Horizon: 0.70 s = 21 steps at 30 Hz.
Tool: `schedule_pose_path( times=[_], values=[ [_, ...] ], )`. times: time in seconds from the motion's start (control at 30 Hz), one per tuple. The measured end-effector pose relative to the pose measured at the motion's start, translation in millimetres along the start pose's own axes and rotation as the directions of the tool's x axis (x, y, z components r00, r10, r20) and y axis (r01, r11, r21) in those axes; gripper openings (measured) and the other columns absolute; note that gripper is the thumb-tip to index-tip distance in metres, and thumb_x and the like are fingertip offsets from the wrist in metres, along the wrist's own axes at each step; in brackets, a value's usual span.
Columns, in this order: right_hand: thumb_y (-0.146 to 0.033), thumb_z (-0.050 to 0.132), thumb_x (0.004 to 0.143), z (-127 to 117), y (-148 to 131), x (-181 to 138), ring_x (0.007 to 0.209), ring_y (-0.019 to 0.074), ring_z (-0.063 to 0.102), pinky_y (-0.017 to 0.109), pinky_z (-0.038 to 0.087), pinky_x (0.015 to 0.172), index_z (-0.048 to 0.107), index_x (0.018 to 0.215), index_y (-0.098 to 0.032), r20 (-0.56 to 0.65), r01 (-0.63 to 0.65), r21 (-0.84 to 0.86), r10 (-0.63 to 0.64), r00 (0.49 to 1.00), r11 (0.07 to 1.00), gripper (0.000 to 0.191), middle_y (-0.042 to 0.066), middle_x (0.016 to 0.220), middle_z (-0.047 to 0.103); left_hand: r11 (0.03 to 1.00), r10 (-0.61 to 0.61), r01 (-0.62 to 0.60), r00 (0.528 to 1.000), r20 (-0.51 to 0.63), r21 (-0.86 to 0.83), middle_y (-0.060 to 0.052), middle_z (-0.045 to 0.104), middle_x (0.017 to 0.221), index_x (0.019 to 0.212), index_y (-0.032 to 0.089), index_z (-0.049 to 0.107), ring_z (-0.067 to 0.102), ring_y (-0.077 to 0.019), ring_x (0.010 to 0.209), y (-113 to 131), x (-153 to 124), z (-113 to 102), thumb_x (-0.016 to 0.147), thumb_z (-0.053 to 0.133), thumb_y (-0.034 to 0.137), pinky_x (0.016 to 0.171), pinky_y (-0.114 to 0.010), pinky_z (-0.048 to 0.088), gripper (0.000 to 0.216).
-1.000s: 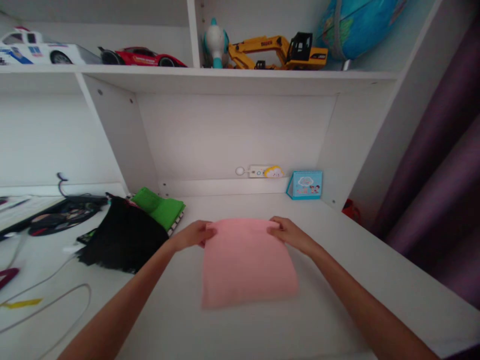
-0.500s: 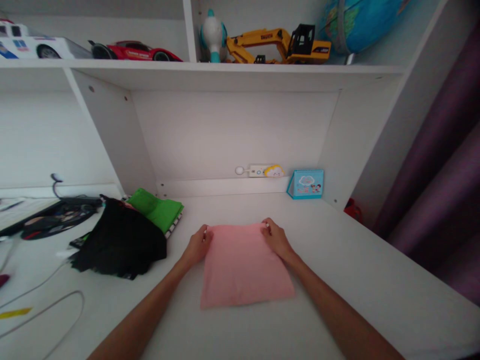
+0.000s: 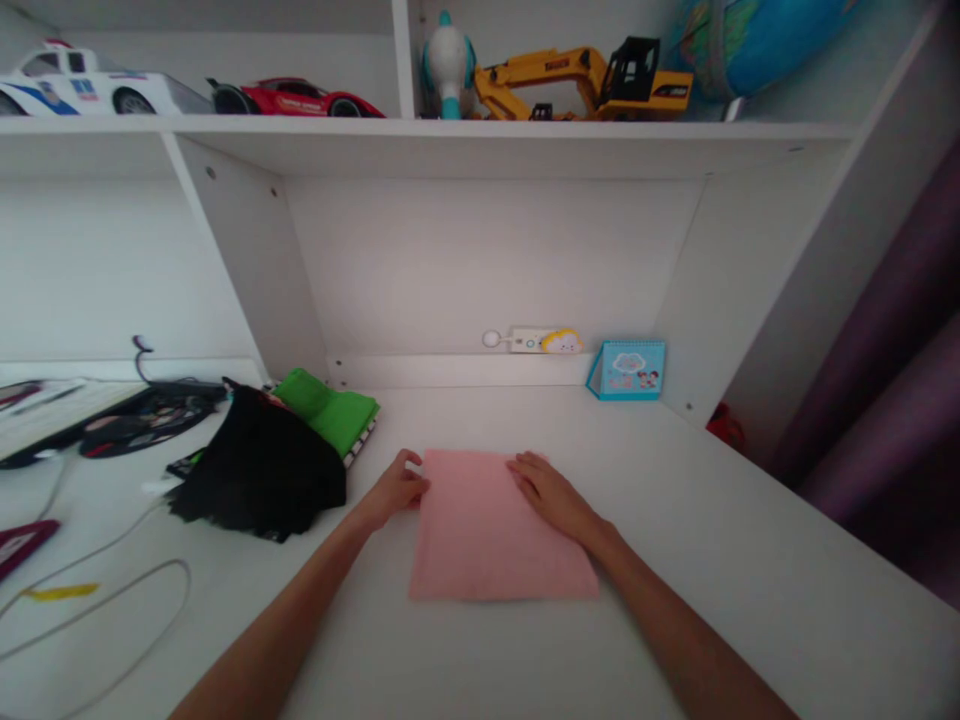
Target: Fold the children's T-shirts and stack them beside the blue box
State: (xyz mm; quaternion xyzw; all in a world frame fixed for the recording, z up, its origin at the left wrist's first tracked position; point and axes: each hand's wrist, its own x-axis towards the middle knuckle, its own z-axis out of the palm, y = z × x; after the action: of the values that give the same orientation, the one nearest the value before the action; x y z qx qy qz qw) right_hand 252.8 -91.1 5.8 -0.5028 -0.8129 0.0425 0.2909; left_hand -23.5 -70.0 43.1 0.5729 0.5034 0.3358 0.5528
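Note:
A pink folded cloth [image 3: 495, 535] lies flat on the white desk, its far edge nearly straight. At its upper left edge is my left hand [image 3: 397, 486], fingers loosely curved and apart, the tips at or just beside the fabric. My right hand [image 3: 551, 495] rests on the cloth's upper right part with its fingers stretched out flat. That hand covers the cloth's far right corner. To the left sits a heap of black cloth [image 3: 259, 470], with a folded green cloth [image 3: 330, 415] behind it.
A small blue desk calendar [image 3: 630, 370] stands at the back right, near a power strip [image 3: 529, 340] on the back panel. White cables [image 3: 180, 580] loop across the desk's left side. The overhead shelf holds a toy excavator [image 3: 592, 80], toy cars and a globe.
Both hands have let go of the pink cloth's far corners. The cloth now lies flatter. My right hand has flattened onto it, and the view has shifted slightly left.

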Motion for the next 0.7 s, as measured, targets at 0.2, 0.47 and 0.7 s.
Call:
schedule_pose_path(
  times=[0.2, 0.47, 0.7],
  values=[
    [-0.031, 0.030, 0.089, 7.9, 2.0, -3.6, 0.119, 0.0193, 0.039, 0.038, 0.026, 0.103, 0.054, 0.116, -0.016, 0.038, -0.042, -0.030, 0.043, 0.998, 0.999, 0.039, 0.009, 0.125, 0.049, 0.996, 0.031, -0.026, 0.997, -0.067, 0.084, 0.010, 0.044, 0.053, 0.081, 0.021, 0.035, 0.044, -0.0057, 0.044, -3.3, 2.9, 4.6, 0.069, 0.054, 0.020, 0.043, -0.015, 0.033, 0.022],
    [-0.025, 0.026, 0.087, 8.3, 14.6, -3.4, 0.114, 0.0150, 0.045, 0.034, 0.032, 0.100, 0.049, 0.118, -0.016, -0.009, -0.121, 0.176, 0.125, 0.992, 0.977, 0.039, 0.008, 0.122, 0.052, 0.992, -0.110, 0.117, 0.987, 0.113, -0.051, 0.002, 0.061, 0.068, 0.088, 0.021, 0.033, 0.058, -0.0119, 0.059, -0.7, -46.2, -4.8, 0.063, 0.064, 0.036, 0.059, -0.026, 0.044, 0.043],
    [-0.019, 0.030, 0.085, 9.5, 13.9, -5.4, 0.117, 0.0157, 0.041, 0.039, 0.028, 0.102, 0.048, 0.118, -0.019, -0.003, -0.128, 0.163, 0.130, 0.992, 0.978, 0.038, 0.006, 0.124, 0.049, 0.993, -0.043, 0.047, 0.998, 0.036, -0.108, 0.007, 0.053, 0.062, 0.084, 0.021, 0.037, 0.053, -0.0092, 0.056, -7.2, -56.9, 6.9, 0.057, 0.066, 0.039, 0.058, -0.024, 0.043, 0.044]
  ],
)
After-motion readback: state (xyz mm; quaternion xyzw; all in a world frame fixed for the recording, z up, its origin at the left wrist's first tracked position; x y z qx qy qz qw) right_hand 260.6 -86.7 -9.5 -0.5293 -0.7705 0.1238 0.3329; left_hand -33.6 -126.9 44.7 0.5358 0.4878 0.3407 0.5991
